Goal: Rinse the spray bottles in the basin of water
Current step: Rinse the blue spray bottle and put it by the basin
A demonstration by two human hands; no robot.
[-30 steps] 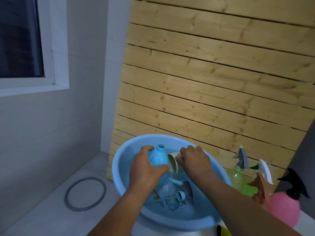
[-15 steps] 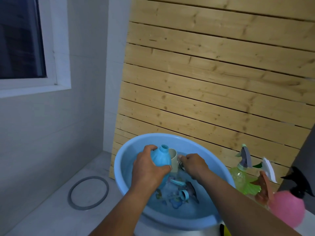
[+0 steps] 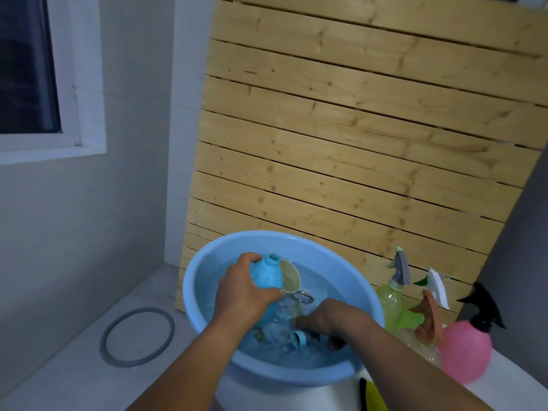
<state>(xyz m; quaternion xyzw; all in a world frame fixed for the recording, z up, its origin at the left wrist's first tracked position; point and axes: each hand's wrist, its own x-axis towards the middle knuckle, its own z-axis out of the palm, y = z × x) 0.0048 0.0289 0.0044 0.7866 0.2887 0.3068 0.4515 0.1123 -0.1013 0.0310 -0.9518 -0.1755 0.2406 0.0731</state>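
Gripping: left hand [image 3: 243, 295] wraps its curled fingers round the light blue ribbed plastic bottle [image 3: 265, 278], which has no spray head on it.
Bottle place: inside the round pale blue plastic basin [image 3: 207, 265], its lower part in the water, upper part and open neck above the surface.
Bottle axis: long axis tilted, neck pointing up and away from the person.
Right hand [image 3: 332, 320]: dipped into the water near the basin's front right, fingers down; cannot tell whether it has hold of anything.
Basin contents: water; a beige plastic cup [image 3: 290, 278] just beside the bottle neck; a metal ring [image 3: 304, 298]; a small blue cap [image 3: 299, 339]; other submerged bits too blurred to name.
Count, right of basin: three spray bottles with heads on, upright – green translucent bottle [image 3: 390, 304], clear bottle with brown trigger [image 3: 427, 324], pink round bottle with black trigger [image 3: 464, 351].
Floor: one grey ring [image 3: 138, 336] lying flat, left of the basin.
Behind: slatted pale wooden panel [image 3: 355, 129] leaning on the wall.
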